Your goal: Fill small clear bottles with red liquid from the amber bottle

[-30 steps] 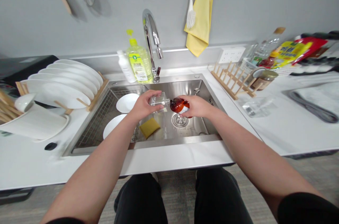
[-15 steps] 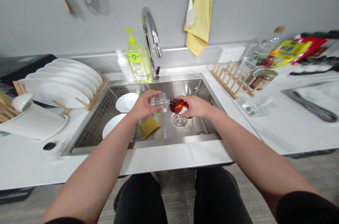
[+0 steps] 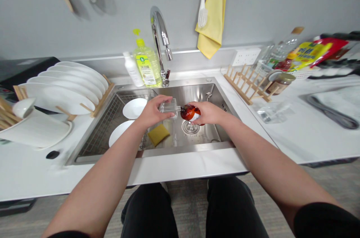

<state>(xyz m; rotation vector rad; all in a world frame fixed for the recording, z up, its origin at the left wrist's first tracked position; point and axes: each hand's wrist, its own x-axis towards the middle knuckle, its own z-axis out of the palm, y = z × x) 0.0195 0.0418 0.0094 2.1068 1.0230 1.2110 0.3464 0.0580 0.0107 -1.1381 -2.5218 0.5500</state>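
Observation:
My left hand (image 3: 155,111) is closed around a small clear square bottle (image 3: 169,108), which lies on its side above the sink (image 3: 182,147) with its neck to the right. In my right hand (image 3: 206,113) is a tipped amber bottle (image 3: 189,112) with a white label, its dark neck pointing left. The two mouths meet, or nearly so; I cannot tell whether liquid passes between them. Below them are the drain (image 3: 190,127) and a yellow sponge (image 3: 158,134). Two white dishes (image 3: 135,108) sit on the wire rack to the left, one partly behind my left forearm.
Behind the sink rise the faucet (image 3: 160,35), a yellow-green dish soap bottle (image 3: 146,63) and a white bottle (image 3: 133,69). White plates (image 3: 59,95) fill a wooden rack at left. An empty wooden rack (image 3: 250,86), jars and a plastic bag (image 3: 271,112) are at right.

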